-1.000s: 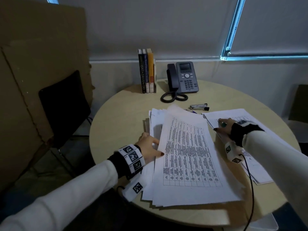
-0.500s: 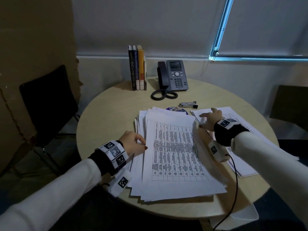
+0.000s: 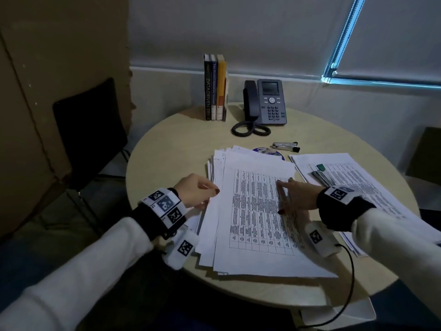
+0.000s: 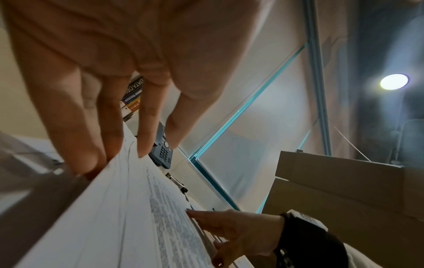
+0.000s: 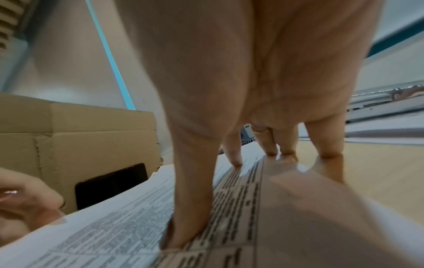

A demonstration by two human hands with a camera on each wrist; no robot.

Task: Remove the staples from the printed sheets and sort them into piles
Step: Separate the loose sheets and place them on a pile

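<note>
Two hands on one paper stack, round table (image 3: 167,144).

Far left: black chair (image 3: 88,130) by cardboard; not involved.

Left hand (image 3: 195,194) sits at the left edge of the main stack (image 3: 253,223). From its wrist camera, fingertips (image 4: 87,163) reach down onto the stack's edge; whether they pinch a sheet or merely touch it, we cannot tell.

Centre: top sheet is a printed table. No staple visible to us on it. Books (image 3: 214,87) and phone (image 3: 269,101) stand at the far side.

Right hand (image 3: 296,194) lies flat on the right part of the top sheet, fingers straight and spread, pressing, gripping nothing. Its wrist view shows thumb and fingertips (image 5: 183,235) planted on the print.

Right: second pile (image 3: 372,185) well apart from the first, a green-handled tool (image 3: 321,173) resting on it. Stapler (image 3: 286,146) lies beyond, near the phone.

Our reading: squaring or steadying the stack between removals. Next we would lift off one stapled set, find its corner, and fetch the tool, which needs the right hand freed.
</note>
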